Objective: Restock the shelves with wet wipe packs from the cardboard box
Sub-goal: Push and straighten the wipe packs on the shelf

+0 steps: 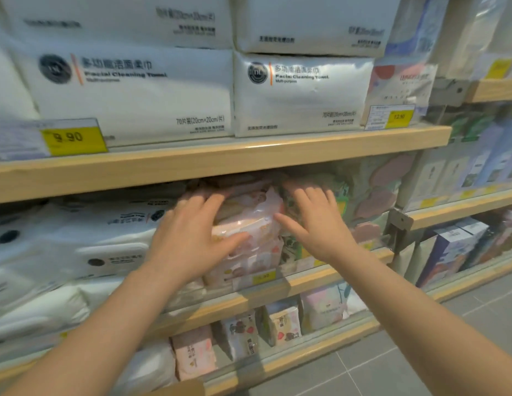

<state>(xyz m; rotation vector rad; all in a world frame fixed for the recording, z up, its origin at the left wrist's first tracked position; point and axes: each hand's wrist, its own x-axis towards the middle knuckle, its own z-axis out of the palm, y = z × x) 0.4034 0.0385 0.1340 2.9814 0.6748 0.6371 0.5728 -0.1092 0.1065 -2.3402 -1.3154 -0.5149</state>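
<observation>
Two hands are on the pink wet wipe packs [250, 224] on the middle shelf [277, 290]. Left hand [189, 238] lies flat with straight fingers on their left side; right hand [312, 221], fingers spread, presses their right side.

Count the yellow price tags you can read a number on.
2. One reading 9.90 is at the top shelf's left; one reading 12.90 is at its right. Other yellow tags lower down and farther right are too blurred to read.
</observation>
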